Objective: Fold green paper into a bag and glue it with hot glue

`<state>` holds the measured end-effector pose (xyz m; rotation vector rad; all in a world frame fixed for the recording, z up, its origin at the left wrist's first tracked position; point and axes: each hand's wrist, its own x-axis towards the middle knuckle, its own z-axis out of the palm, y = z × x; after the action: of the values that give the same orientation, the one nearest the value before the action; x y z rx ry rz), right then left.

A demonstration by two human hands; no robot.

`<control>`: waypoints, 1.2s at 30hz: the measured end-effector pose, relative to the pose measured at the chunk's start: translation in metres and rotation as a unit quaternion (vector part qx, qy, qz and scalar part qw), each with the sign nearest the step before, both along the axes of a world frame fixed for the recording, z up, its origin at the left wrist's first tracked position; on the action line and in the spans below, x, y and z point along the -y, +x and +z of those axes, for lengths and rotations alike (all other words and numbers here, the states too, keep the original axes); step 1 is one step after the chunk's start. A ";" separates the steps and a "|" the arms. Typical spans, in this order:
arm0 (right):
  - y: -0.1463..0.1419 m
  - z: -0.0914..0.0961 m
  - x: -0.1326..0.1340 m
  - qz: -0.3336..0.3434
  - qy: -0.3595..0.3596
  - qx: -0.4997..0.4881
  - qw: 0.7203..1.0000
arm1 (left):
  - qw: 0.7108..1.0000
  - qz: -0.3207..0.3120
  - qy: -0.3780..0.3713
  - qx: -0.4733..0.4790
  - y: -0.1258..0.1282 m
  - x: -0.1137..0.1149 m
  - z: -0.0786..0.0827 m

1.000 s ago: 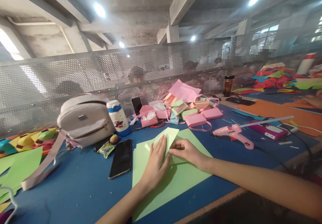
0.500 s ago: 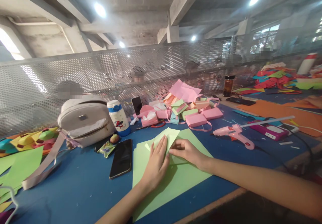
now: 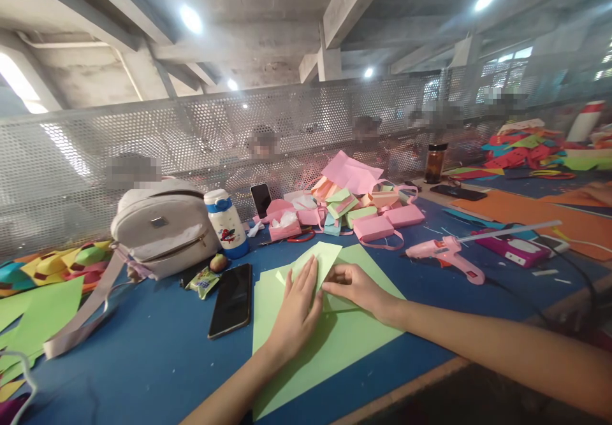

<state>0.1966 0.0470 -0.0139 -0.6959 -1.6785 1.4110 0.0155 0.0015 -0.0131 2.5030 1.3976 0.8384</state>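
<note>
Large light green paper sheets (image 3: 296, 374) lie stacked on the blue table in front of me. On top of them rests a smaller folded piece of green paper (image 3: 329, 257). My left hand (image 3: 300, 307) lies over this folded piece with its fingers stretched out flat, pressing it down. My right hand (image 3: 351, 290) is at the right edge of the same piece, thumb and fingertips pinched together on the paper. Part of the fold is hidden beneath both hands.
A black phone (image 3: 230, 301) lies left of the sheets, by a white bottle (image 3: 226, 224) and a pale backpack (image 3: 162, 227). Small paper boxes (image 3: 373, 227) are piled behind. At right are a pink glue gun (image 3: 449, 256) and a purple power strip (image 3: 514, 248).
</note>
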 end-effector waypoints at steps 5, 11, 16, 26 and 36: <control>0.001 0.004 0.001 -0.008 -0.008 0.002 1.000 | 1.000 0.004 0.013 -0.007 0.001 0.000 0.003; 0.002 0.002 0.000 -0.024 -0.019 -0.005 1.000 | 0.999 0.010 0.021 0.027 0.002 -0.001 0.003; 0.003 0.000 -0.003 -0.053 -0.043 -0.019 0.998 | 0.988 0.030 0.099 0.119 0.002 0.001 0.010; 0.000 0.001 0.000 -0.059 -0.088 -0.043 0.993 | 0.976 0.030 0.164 0.139 0.002 0.003 0.018; -0.001 0.002 0.001 -0.068 -0.086 -0.044 0.993 | 0.973 0.037 0.151 0.173 0.005 0.003 0.018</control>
<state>0.1957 0.0462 -0.0117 -0.8163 -1.4248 1.4786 0.0202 -0.0018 0.0047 2.3535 1.3311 1.5201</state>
